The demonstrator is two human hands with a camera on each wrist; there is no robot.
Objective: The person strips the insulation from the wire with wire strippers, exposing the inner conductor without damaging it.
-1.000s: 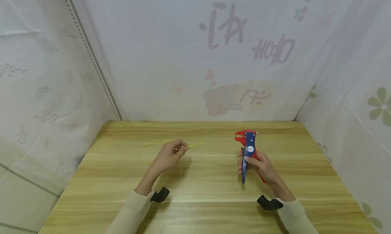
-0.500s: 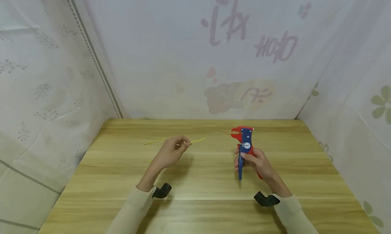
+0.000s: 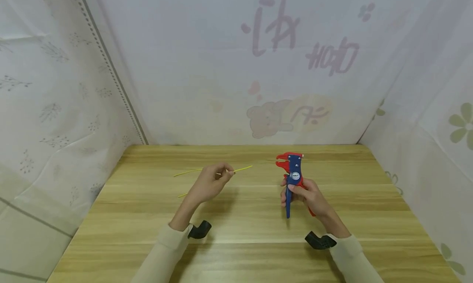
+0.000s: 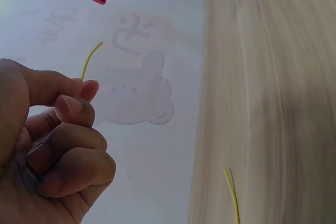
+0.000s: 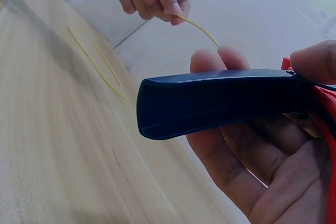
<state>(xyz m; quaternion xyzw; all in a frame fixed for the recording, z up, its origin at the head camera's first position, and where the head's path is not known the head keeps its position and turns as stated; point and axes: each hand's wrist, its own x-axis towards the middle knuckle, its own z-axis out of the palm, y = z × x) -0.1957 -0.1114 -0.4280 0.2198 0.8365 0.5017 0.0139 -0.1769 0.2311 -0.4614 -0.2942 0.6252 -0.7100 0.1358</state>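
Observation:
Between thumb and fingertips, my left hand (image 3: 210,182) pinches a yellow wire (image 3: 244,168) whose thin end sticks out to the right above the table. The left wrist view shows that wire (image 4: 90,61) bending slightly, the other fingers curled into the palm. A red and blue wire stripper (image 3: 295,168) stands upright in my right hand (image 3: 312,196), which grips its handles. Its red jaws are parted and face the wire tip, a gap apart from it. Close up in the right wrist view is the dark blue handle (image 5: 215,100), with fingers behind it.
Two more yellow wires lie on the wooden table (image 3: 236,258) at left, one farther back (image 3: 187,172) and one nearer (image 3: 182,195), each partly behind the left hand or arm. Patterned cloth (image 3: 207,69) hangs at the back and sides. Black wrist mounts (image 3: 200,230) jut from both sleeves.
My left hand has shifted slightly right with the wire. The right hand has brought the wire stripper left, so the space between jaws and wire tip is smaller.

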